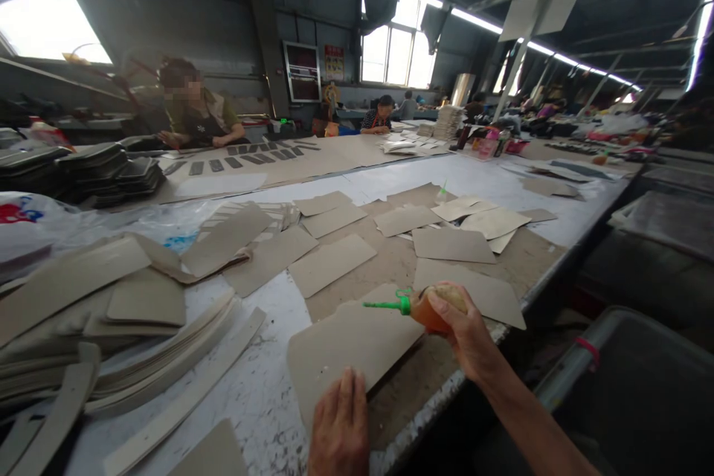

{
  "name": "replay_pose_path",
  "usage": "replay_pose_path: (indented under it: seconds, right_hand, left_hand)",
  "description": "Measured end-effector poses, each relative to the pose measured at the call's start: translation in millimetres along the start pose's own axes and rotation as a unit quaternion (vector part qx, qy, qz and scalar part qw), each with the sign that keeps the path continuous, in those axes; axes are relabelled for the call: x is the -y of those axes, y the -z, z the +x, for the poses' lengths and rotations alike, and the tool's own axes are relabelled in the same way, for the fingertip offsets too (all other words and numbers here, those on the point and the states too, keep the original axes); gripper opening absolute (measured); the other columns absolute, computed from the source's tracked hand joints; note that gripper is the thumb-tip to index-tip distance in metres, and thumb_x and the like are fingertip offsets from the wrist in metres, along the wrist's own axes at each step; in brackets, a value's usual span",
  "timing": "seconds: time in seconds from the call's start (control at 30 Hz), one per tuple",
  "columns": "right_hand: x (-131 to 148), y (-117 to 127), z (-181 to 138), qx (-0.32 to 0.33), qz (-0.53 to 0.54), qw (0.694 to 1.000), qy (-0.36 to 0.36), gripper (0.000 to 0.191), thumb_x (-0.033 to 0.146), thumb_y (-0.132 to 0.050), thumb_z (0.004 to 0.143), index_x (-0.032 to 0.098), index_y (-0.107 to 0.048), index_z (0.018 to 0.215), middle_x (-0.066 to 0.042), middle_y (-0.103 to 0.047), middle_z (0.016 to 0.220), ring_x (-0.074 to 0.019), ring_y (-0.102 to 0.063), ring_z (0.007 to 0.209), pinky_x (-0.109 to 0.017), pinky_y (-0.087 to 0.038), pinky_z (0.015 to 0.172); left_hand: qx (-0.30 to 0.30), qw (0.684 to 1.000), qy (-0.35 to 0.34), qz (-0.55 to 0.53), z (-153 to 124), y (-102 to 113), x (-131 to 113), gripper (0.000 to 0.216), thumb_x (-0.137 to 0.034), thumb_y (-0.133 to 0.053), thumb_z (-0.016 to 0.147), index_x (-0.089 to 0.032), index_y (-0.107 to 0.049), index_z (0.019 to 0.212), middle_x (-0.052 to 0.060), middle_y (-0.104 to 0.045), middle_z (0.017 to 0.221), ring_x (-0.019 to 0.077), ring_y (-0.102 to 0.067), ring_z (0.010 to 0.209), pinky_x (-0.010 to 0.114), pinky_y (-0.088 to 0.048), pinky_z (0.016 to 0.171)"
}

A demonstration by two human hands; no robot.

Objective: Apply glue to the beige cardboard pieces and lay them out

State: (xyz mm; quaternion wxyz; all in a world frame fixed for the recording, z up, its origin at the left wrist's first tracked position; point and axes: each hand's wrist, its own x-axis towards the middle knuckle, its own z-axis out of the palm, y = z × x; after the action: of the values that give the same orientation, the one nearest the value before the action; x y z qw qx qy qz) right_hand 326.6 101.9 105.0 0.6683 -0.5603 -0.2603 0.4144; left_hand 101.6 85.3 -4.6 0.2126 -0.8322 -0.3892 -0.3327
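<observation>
- Clock directions are given as on the picture: 12 o'clock is away from the person, 6 o'clock toward the body.
- The grey panel [349,346] lies flat on the counter [273,342], close to its near edge. Its long axis runs from about 7 o'clock to 1 o'clock.
- The left hand [339,424] is the nearer one: its fingers are straight, close together, laid on the panel's near end, grasping nothing. From them the panel extends toward 12 and 1 o'clock.
- The right hand [467,327] has its fingers closed around one squeeze bottle [432,312] with orange content. From these fingers, the panel lies toward 8 o'clock.
- The bottle is tilted almost level, and its green nozzle [384,305] points to 9 o'clock, across the far part of the panel. It seems apart from the surface, but the gap I cannot judge surely.
- Counted: one panel under the left hand, one bottle in the right hand, and one other green nozzle [442,191] farther, at 12 o'clock from the right hand.
- Loose panels [333,264] lie between 11 and 1 o'clock, at least eight; they overlap, so exact number is uncertain.
- Toward 9 o'clock: one single curved strip [193,387], and beside it one stack of strips [167,361], not countable.
</observation>
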Motion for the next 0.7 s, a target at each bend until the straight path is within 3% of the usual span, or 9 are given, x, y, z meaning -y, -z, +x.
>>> replay_pose_path:
  seconds: [0.17, 0.37, 0.7]
  right_hand:
    - [7, 21, -5, -0.030, 0.049, 0.998, -0.015, 0.054, 0.045, -0.085, 0.062, 0.023, -0.055, 0.101, -0.002, -0.065, 0.093, -0.0190, -0.061, 0.076, -0.025, -0.053, 0.049]
    - [10, 44, -14, -0.053, 0.071, 0.996, -0.020, 0.052, 0.045, -0.085, 0.062, 0.024, -0.056, 0.100, -0.001, -0.065, 0.095, -0.0188, -0.061, 0.077, -0.024, -0.053, 0.048]
    - [9, 64, -27, -0.074, 0.090, 0.993, -0.025, 0.049, 0.046, -0.084, 0.064, 0.023, -0.060, 0.100, -0.002, -0.065, 0.095, -0.0195, -0.060, 0.079, -0.024, -0.053, 0.050]
  left_hand:
    - [-0.055, 0.998, 0.032, -0.005, 10, -8, -9, 0.042, 0.008, -0.033, 0.076, -0.009, -0.061, 0.102, 0.014, -0.069, 0.099, 0.0258, -0.062, 0.090, 0.039, -0.051, 0.079]
    - [0.013, 1.000, -0.021, -0.015, 18, 3, 4, 0.037, 0.005, -0.041, 0.076, -0.011, -0.061, 0.103, 0.012, -0.068, 0.098, 0.0242, -0.061, 0.088, 0.038, -0.053, 0.080]
    - [0.021, 0.995, -0.049, -0.080, 28, 16, 21, 0.021, -0.004, -0.046, 0.087, -0.014, -0.058, 0.101, 0.007, -0.066, 0.090, 0.0209, -0.061, 0.083, 0.035, -0.053, 0.079]
